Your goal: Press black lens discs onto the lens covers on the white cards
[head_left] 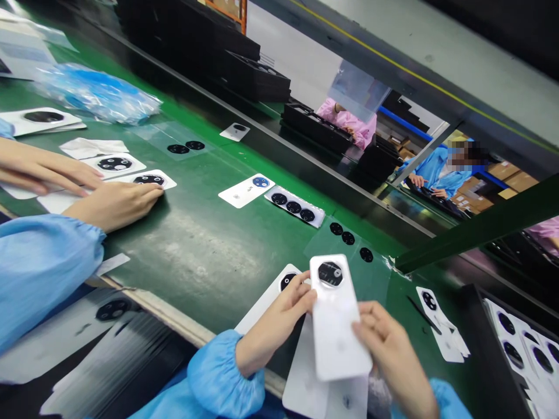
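Note:
Both my hands hold up a white phone back cover with a round black camera plate near its top. My left hand pinches its upper left edge; my right hand grips the lower right edge. Under it, more white covers lie partly hidden: one back cover shows part of a black camera plate behind my left hand, and a pale cover lies at the table's front edge. Beyond them, a clear film sheet carries 3 black camera plates.
A co-worker's hands press on phone covers at the left. A strip of camera plates and a cover with a blue plate lie mid-table. A black tray of covers stands right, beside a green post. Bagged blue material lies far left.

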Demonstrator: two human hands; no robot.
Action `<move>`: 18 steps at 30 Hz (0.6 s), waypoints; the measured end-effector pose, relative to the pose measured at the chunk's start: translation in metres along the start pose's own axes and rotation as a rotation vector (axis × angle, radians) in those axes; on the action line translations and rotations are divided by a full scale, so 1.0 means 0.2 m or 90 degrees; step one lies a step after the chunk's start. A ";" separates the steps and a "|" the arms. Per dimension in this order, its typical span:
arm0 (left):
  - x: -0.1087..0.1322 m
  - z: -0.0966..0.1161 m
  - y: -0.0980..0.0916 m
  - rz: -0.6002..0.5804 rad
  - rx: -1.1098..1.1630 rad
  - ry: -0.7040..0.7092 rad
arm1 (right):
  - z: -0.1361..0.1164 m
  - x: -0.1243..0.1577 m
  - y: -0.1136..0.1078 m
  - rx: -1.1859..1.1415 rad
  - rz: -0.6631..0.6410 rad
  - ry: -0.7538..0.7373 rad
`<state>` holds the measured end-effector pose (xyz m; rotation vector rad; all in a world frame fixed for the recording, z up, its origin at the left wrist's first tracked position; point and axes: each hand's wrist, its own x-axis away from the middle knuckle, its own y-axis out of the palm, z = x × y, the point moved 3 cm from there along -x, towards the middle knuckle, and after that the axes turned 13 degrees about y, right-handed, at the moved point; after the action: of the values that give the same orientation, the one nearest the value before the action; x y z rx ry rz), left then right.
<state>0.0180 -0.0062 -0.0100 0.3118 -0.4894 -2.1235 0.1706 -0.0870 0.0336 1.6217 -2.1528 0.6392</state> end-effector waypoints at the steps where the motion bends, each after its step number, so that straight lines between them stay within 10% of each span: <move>1: 0.00 0.00 -0.02 0.002 -0.080 0.036 | -0.05 -0.05 -0.08 0.000 0.053 -0.023; 4: 0.00 0.00 -0.03 -0.083 -0.347 0.140 | -0.21 -0.27 -0.37 -0.003 0.270 -0.127; 9: 0.00 -0.11 0.00 -0.275 -0.629 0.208 | -0.37 -0.74 -0.73 0.041 0.372 -0.066; 18: -0.03 -0.10 0.03 -0.277 -0.682 0.217 | -0.40 -1.13 -0.85 0.286 0.445 -0.032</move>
<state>0.0345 -0.0085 -0.0239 0.1441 0.9814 -2.3476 0.3969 0.0973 0.0005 1.0173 -2.7590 1.3739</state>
